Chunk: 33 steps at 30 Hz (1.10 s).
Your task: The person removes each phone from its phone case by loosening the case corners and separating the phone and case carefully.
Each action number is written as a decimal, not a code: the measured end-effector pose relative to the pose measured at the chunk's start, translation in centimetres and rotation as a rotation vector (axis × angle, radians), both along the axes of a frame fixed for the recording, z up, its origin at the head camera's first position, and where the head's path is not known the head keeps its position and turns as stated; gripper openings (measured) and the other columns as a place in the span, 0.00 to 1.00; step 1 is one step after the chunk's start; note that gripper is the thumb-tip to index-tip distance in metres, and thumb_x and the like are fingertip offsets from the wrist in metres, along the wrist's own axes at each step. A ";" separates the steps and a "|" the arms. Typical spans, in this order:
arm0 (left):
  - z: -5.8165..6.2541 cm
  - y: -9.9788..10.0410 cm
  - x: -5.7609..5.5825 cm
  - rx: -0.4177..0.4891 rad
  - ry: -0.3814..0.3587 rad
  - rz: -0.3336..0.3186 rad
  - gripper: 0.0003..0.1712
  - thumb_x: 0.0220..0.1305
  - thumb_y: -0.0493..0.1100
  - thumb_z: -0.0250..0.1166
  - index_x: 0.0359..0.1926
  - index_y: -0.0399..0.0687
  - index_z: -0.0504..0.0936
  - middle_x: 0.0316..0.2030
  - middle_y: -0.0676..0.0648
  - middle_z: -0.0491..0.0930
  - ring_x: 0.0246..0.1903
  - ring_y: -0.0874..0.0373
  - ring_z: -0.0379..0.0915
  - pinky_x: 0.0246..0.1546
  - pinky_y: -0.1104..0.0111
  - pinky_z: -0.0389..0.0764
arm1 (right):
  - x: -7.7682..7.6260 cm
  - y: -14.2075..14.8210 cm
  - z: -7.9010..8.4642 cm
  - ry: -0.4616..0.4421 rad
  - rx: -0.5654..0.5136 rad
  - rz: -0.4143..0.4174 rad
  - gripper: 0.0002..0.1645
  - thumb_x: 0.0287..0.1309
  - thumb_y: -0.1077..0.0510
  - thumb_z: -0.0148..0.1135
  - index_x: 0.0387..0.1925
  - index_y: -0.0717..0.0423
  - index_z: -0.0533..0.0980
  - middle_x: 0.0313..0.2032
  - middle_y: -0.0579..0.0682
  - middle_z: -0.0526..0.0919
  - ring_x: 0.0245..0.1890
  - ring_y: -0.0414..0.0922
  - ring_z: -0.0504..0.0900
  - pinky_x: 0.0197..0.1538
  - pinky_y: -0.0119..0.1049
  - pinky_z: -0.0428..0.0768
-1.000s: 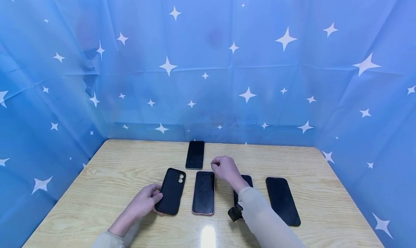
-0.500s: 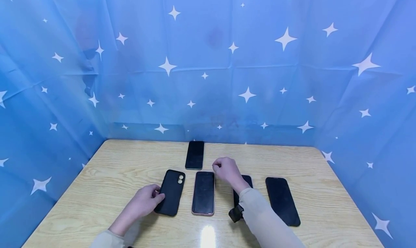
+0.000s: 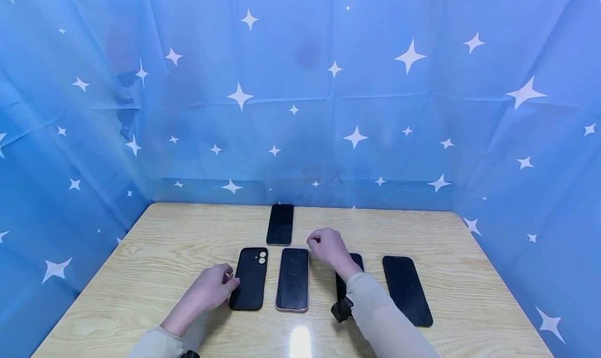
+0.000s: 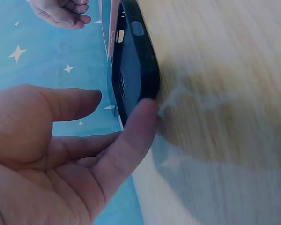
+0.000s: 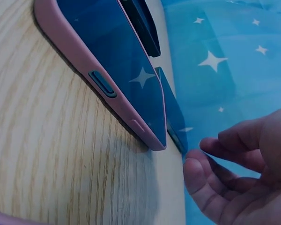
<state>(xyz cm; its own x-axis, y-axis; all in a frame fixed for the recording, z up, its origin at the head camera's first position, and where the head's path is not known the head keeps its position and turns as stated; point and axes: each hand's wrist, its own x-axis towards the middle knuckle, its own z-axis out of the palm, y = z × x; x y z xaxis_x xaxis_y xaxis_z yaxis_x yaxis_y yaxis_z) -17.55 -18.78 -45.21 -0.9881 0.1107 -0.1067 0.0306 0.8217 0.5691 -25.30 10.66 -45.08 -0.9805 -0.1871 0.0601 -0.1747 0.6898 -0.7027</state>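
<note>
A black phone case (image 3: 251,285) with camera cutouts lies hollow side up on the table. My left hand (image 3: 211,287) is at its left edge. In the left wrist view, one fingertip meets a corner of the case (image 4: 150,70) while the thumb stands apart from it, fingers loosely bent. Just right of the case is a phone in a pink case (image 3: 293,282), screen up. Over the table beyond that phone's upper right corner, my right hand (image 3: 328,246) hovers with loosely curled fingers and nothing in them, as the right wrist view shows.
Behind the row lies a dark phone (image 3: 280,225). Another phone (image 3: 341,285) is partly hidden under my right forearm, and a black one (image 3: 407,290) lies further right. A blue star-patterned curtain (image 3: 300,123) rises around the wooden table (image 3: 178,243).
The black case, tilted in my left hand before, has come down flat on the table and straightened. My left fingers have loosened from it. The right hand has stayed almost still.
</note>
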 end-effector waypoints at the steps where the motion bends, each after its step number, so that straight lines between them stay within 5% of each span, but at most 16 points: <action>1: 0.0 0.0 -0.1 -0.012 0.007 -0.002 0.18 0.69 0.40 0.67 0.52 0.30 0.80 0.33 0.49 0.85 0.31 0.59 0.79 0.38 0.58 0.84 | 0.0 0.0 0.0 0.001 -0.001 0.001 0.15 0.72 0.64 0.55 0.38 0.58 0.88 0.31 0.51 0.88 0.25 0.41 0.77 0.33 0.37 0.78; 7: 0.6 0.8 -0.4 -0.037 0.069 -0.017 0.19 0.69 0.39 0.67 0.54 0.29 0.80 0.32 0.47 0.82 0.33 0.56 0.77 0.35 0.58 0.83 | 0.2 0.3 0.2 -0.012 -0.006 -0.011 0.14 0.73 0.63 0.56 0.42 0.59 0.88 0.33 0.51 0.88 0.26 0.42 0.77 0.32 0.37 0.78; 23: 1.2 5.5 0.2 0.048 0.179 -0.153 0.17 0.66 0.37 0.69 0.52 0.30 0.81 0.29 0.50 0.76 0.29 0.58 0.71 0.30 0.63 0.76 | 2.2 1.5 -0.4 0.074 -0.101 -0.068 0.14 0.72 0.60 0.59 0.52 0.59 0.85 0.45 0.51 0.88 0.45 0.51 0.85 0.49 0.51 0.86; 30: 1.2 7.9 0.4 0.036 0.128 -0.201 0.24 0.67 0.44 0.69 0.54 0.28 0.78 0.32 0.45 0.79 0.34 0.53 0.74 0.34 0.58 0.80 | 2.7 1.7 -0.6 0.136 -0.104 -0.081 0.13 0.72 0.61 0.59 0.51 0.58 0.85 0.43 0.52 0.89 0.44 0.52 0.86 0.49 0.51 0.87; 33: 1.1 8.9 0.5 -0.001 0.075 -0.182 0.31 0.68 0.49 0.69 0.58 0.26 0.77 0.41 0.37 0.82 0.43 0.46 0.80 0.42 0.52 0.84 | 2.7 1.7 -0.6 0.138 -0.115 -0.084 0.13 0.72 0.61 0.59 0.50 0.57 0.86 0.42 0.51 0.89 0.44 0.51 0.86 0.49 0.51 0.87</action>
